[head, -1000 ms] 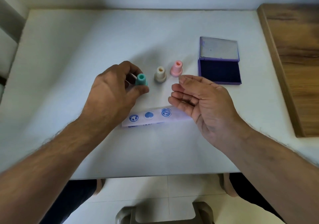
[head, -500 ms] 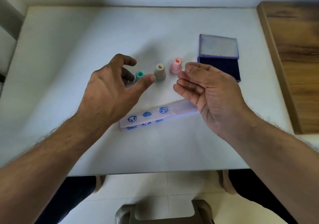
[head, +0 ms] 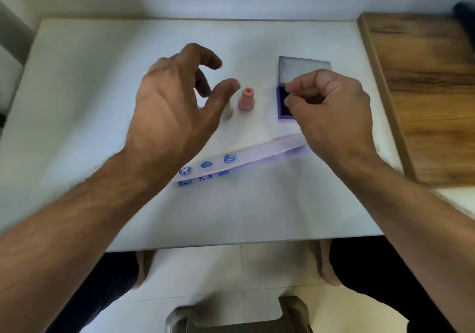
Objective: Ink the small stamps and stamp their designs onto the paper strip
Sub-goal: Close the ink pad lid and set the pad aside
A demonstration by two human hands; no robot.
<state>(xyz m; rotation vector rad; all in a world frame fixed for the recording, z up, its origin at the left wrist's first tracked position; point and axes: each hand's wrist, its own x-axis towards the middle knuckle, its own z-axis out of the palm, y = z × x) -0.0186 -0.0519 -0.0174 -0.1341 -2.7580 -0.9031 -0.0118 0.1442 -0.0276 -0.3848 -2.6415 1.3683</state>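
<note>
Head view, looking down on the white tabletop (head: pixel 77 101), and both hands hang above the work. The left hand (head: pixel 174 106) is spread, fingers loosely arched and holding nothing, its thumb poised right over the beige stamp (head: pixel 227 110), which peeks out beside it; a sliver of teal at the hand's edge could be a third stamp, but I cannot say for sure. Just to the right stands the small pink plastic stamp (head: pixel 246 99), upright and untouched. The right hand (head: pixel 331 117) is curled with fingertips drawn to the thumb over the open purple ink pad (head: pixel 284 101), yet nothing shows between those fingers, so I read it as closed on air. The long white paper strip (head: pixel 246 156) lies slanted below the stamps, three blue round prints along its upper row and more partial ones beneath, its right end running under the right hand. Now the hazards, as I judge them: that low thumb could knock the beige stamp into the pink one and topple both; a hand brushing the strip could smear wet prints or skew it; the right fingers, so near the dark pad, could pick up ink and spot the paper. Any writing? No brand or label is legible; the prints are little pictures, one cloud-like, too small to read further.
</note>
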